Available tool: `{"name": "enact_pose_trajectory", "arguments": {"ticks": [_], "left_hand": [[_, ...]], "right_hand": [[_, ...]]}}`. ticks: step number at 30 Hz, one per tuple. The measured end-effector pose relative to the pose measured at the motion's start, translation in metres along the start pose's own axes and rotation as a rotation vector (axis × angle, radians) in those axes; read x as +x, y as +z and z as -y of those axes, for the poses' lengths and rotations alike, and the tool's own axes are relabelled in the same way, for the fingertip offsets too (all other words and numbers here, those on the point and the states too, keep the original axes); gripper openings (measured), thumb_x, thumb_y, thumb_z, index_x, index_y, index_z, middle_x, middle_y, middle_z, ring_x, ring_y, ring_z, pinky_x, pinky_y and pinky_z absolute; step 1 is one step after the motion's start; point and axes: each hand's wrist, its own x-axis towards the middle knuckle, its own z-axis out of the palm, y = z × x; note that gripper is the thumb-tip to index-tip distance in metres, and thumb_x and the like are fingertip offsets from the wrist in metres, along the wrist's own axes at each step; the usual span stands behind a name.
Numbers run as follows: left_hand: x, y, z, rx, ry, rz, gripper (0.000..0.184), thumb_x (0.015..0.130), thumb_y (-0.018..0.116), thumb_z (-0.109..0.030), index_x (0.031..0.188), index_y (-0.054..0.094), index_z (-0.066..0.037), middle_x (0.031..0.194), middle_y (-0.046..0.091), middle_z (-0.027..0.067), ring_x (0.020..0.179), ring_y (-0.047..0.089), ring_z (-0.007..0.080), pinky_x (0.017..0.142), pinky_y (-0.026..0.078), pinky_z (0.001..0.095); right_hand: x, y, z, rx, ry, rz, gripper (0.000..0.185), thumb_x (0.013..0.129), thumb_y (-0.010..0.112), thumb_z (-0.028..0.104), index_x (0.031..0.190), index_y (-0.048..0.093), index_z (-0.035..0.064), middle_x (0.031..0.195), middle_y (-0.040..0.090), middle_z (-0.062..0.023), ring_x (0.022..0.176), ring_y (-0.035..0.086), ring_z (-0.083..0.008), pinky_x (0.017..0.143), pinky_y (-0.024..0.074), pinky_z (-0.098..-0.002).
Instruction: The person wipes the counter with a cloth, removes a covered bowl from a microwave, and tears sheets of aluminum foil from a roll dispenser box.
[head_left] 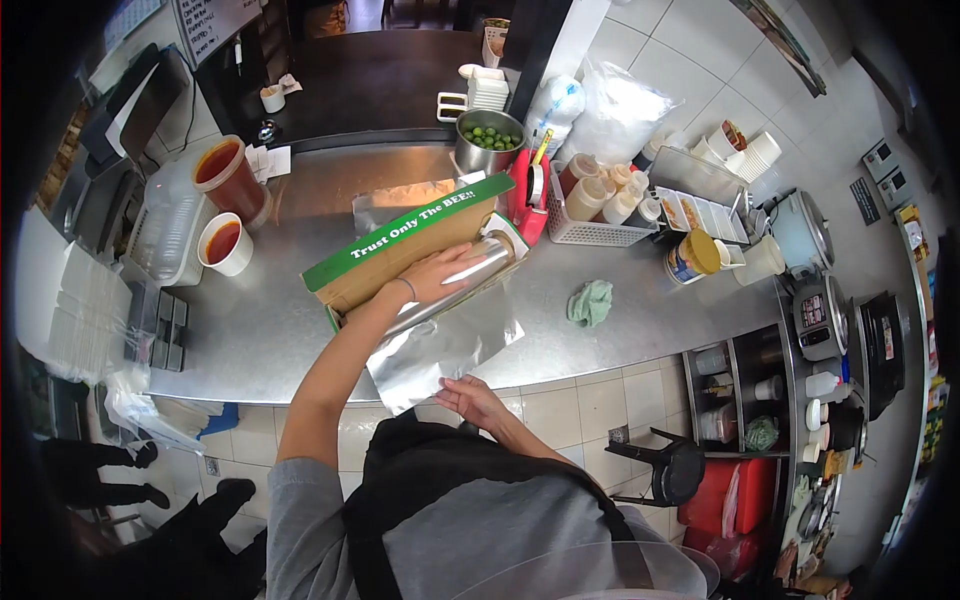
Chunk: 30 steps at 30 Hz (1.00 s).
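My left hand [437, 276] lies over the foil roll [484, 264], fingers stretched out along the top of it. My right hand [476, 401] has the near edge of the foil sheet [445, 342] pinched between thumb and fingertips. The sheet runs from the roll toward me and out over the front edge of the steel counter [540, 320].

The roll sits in its long cardboard box [365, 272], which lies slantwise on the counter with its green-edged lid [410, 232] standing open on the far side. Behind the lid is another piece of foil [378, 208], and just beside the box's right end stands a red tool [528, 200].

Farther out, a metal pot [472, 158] of small green fruit [490, 137] stands beyond the box. To the right are a crumpled green cloth [590, 304], a white basket [598, 235] of bottles and a yellow-lidded jar [684, 264]. To the left, a white cup [235, 263] of red sauce [222, 241] stands near a big tub [232, 182] of the same colour.
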Motion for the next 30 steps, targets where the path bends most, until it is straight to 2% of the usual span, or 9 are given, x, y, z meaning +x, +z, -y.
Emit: {"name": "enact_pose_trajectory", "arguments": {"ticks": [2,5,16,26,30], "left_hand": [[0.000,0.001,0.001,-0.001,-0.003,-0.005,0.049,0.091,0.045,-0.033,0.139,0.033,-0.029,0.143,0.027,0.0156,0.128,0.033,0.0346,0.106,0.027,0.0395],[0.000,0.001,0.002,-0.002,-0.005,-0.005,0.050,0.091,0.046,-0.034,0.139,0.033,-0.030,0.144,0.027,0.0141,0.129,0.032,0.0339,0.106,0.027,0.0392],[0.000,-0.002,-0.001,-0.022,-0.022,0.020,0.050,0.091,0.046,-0.034,0.139,0.032,-0.031,0.144,0.026,0.0136,0.130,0.031,0.0338,0.107,0.026,0.0395],[0.000,-0.003,-0.002,-0.018,-0.019,0.022,0.050,0.091,0.047,-0.033,0.139,0.032,-0.031,0.144,0.026,0.0138,0.130,0.031,0.0333,0.107,0.026,0.0390],[0.000,-0.002,0.000,-0.029,-0.002,0.014,0.051,0.091,0.047,-0.032,0.139,0.032,-0.030,0.144,0.026,0.0145,0.130,0.031,0.0334,0.107,0.026,0.0389]], "right_hand": [[0.003,-0.001,-0.001,-0.014,0.022,0.003,0.015,0.080,0.065,0.001,0.073,0.056,0.0094,0.094,0.065,-0.0127,0.086,0.065,-0.0242,0.083,0.0528,-0.0383],[0.003,-0.002,-0.002,-0.096,0.008,-0.026,0.010,0.082,0.064,0.004,0.078,0.055,0.0076,0.093,0.064,-0.0108,0.089,0.064,-0.0266,0.089,0.0501,-0.0408],[-0.006,0.003,0.004,-0.238,-0.028,-0.083,0.008,0.085,0.062,0.008,0.085,0.055,0.0035,0.093,0.063,-0.0090,0.085,0.065,-0.0228,0.084,0.0523,-0.0350],[-0.010,0.004,0.001,-0.301,-0.031,-0.113,0.012,0.084,0.064,0.012,0.085,0.056,0.0027,0.092,0.063,-0.0096,0.086,0.064,-0.0193,0.085,0.0495,-0.0323],[-0.008,-0.006,-0.005,-0.365,-0.057,-0.158,0.016,0.082,0.067,0.012,0.081,0.055,0.0031,0.089,0.064,-0.0108,0.084,0.064,-0.0191,0.085,0.0489,-0.0323]]}}
